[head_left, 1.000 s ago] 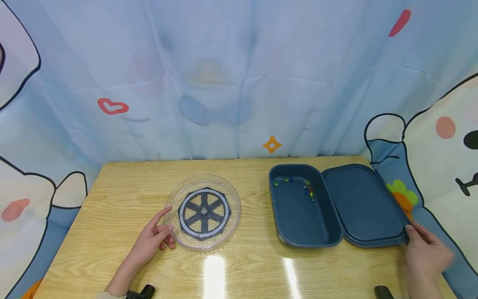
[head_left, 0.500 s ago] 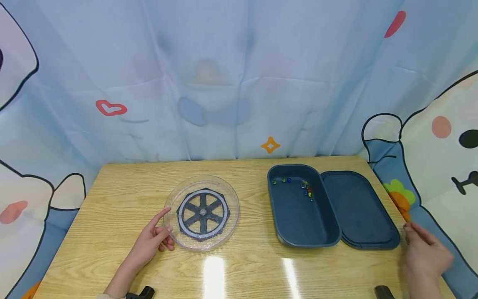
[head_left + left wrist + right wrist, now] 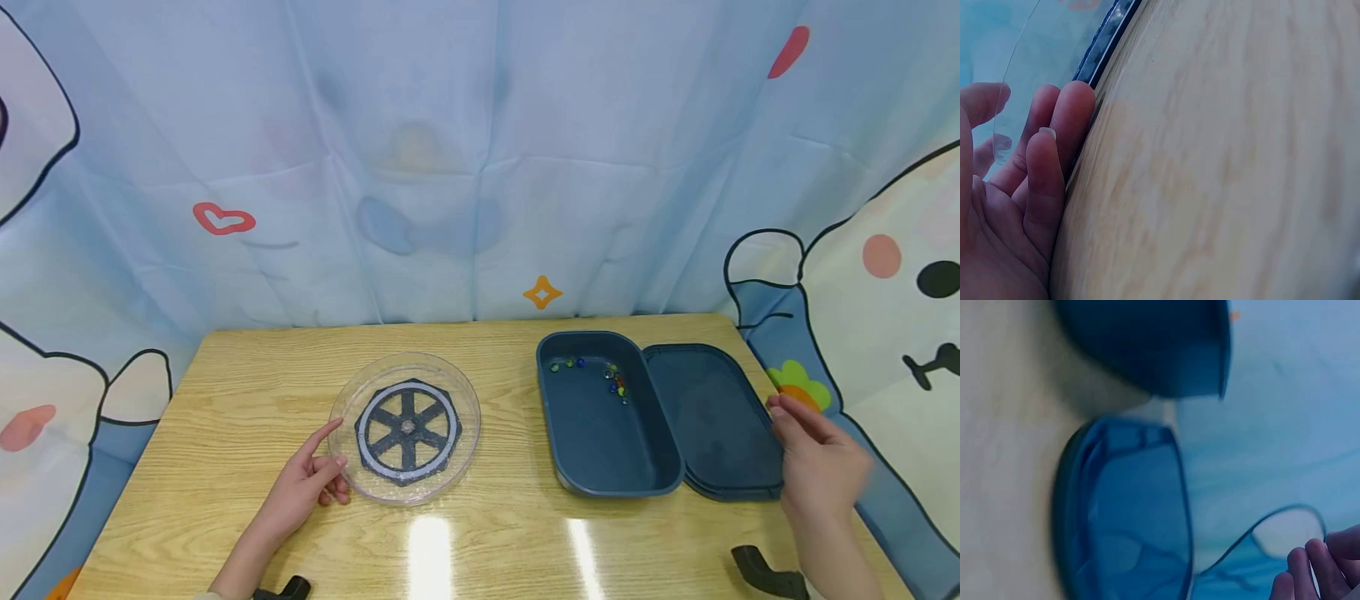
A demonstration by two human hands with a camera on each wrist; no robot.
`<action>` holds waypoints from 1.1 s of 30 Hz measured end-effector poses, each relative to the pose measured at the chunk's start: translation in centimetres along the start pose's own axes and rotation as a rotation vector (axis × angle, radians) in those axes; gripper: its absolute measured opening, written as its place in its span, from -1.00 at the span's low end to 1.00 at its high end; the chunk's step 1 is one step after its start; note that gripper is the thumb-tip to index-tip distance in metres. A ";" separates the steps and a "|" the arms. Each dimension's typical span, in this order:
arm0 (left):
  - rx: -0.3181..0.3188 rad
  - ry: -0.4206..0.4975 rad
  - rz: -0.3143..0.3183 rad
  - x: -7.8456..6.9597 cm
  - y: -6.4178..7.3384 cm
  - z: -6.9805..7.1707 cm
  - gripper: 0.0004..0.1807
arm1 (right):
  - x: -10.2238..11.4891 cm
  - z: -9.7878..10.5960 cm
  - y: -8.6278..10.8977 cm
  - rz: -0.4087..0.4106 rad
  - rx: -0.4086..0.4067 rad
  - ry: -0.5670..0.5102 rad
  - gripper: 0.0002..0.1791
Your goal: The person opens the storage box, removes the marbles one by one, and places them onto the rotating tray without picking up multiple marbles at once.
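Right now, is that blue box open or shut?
Open: the box has nothing over its top, small coloured balls show inside, and a flat blue lid lies beside it.

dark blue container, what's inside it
The container holds small marbles toward its far end: three at left, a denser cluster at right. What lies beneath them is covered; the cluster's exact count is unclear.
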State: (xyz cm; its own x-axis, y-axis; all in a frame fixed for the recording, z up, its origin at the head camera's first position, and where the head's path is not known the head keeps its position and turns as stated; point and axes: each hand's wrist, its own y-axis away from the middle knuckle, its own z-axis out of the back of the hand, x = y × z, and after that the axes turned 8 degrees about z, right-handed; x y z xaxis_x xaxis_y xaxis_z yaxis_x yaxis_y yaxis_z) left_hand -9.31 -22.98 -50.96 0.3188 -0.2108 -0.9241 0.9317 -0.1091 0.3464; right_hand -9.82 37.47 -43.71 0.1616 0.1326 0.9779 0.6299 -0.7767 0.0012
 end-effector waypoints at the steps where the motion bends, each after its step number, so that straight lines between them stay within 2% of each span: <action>1: -0.001 0.001 0.001 0.0 0.0 0.0 -0.34 | 0.3 -0.5 0.2 0.015 0.025 -0.006 -0.69; 7: -0.007 0.000 0.003 0.0 0.1 -0.1 -0.34 | 1.4 -4.0 1.7 0.094 0.177 0.006 -0.65; 15: -0.006 0.011 0.001 0.0 0.2 -0.1 -0.33 | 1.6 -8.7 2.0 0.177 0.403 0.125 -0.63; 22: -0.004 0.017 0.002 -0.1 0.1 0.0 -0.33 | 0.1 -12.2 2.3 0.177 0.615 0.268 -0.65; 28: -0.002 0.020 0.010 -0.1 0.2 -0.1 -0.32 | -1.4 -14.7 2.2 0.169 0.739 0.383 -0.56; 33: -0.006 0.015 0.007 -0.1 0.2 -0.2 -0.33 | -3.2 -16.0 1.7 0.136 0.837 0.511 -0.55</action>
State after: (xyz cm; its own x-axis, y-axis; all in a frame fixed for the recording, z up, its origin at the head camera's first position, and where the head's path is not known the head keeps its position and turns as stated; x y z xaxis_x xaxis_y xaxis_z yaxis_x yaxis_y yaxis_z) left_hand -9.12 -22.81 -50.80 0.3282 -0.1966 -0.9239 0.9304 -0.1017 0.3521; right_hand -21.38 25.89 -43.45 0.0492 -0.3601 0.9316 0.9959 -0.0537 -0.0733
